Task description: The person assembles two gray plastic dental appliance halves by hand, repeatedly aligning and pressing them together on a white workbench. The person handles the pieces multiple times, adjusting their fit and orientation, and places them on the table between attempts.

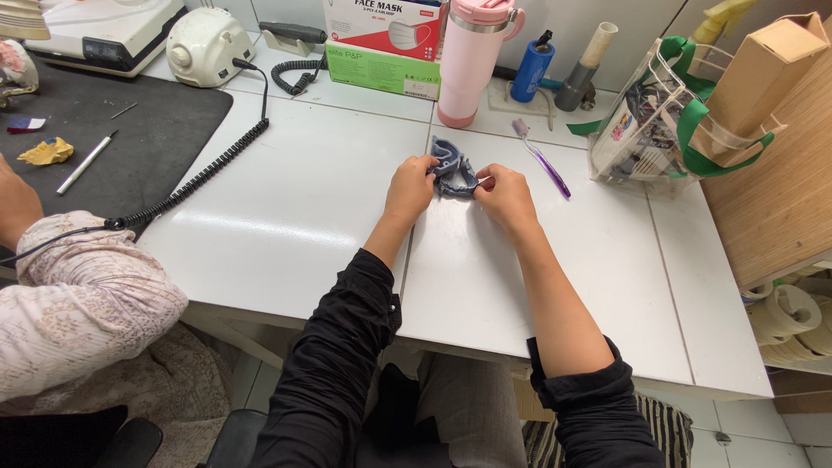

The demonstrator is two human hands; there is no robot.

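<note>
Blue-grey dental model [452, 166] on the white desk [303, 208], gripped from both sides: left hand [411, 188] and right hand [505, 196] each closed on it. Purple toothbrush [542, 158] just right; pink tumbler [472, 61] behind.
</note>
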